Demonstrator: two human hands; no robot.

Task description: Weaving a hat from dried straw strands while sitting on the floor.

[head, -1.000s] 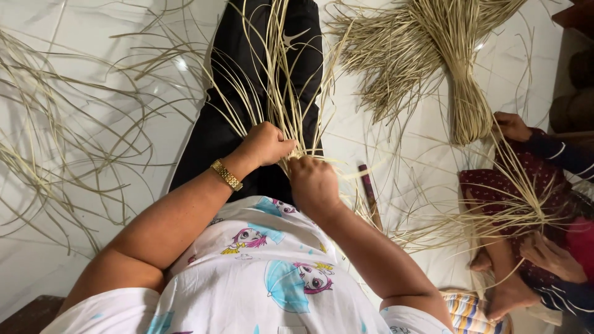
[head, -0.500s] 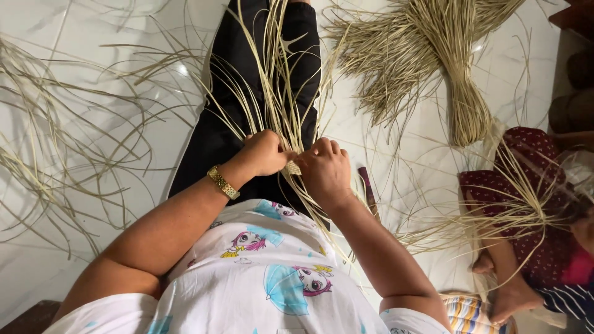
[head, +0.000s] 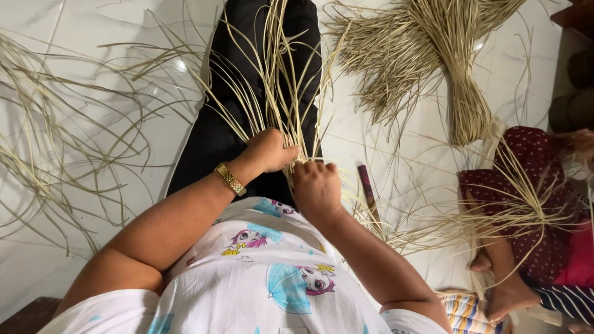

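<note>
Reed strips (head: 272, 93) fan out over the lap — the left hand (head: 270, 150) has slid up from half a second ago, pinching strands; the right hand (head: 315, 185) clamps the woven base beside it.

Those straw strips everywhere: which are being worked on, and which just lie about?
In hand:
- strips over the lap, gripped by the left hand and right hand

Lying about:
- tied bundle
- loose strips on the floor
- dark stick

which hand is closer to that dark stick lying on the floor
Right. The right hand sits just beside the dark stick, though not touching it. The left hand is farther off, on the other side of the straw strands.
</note>
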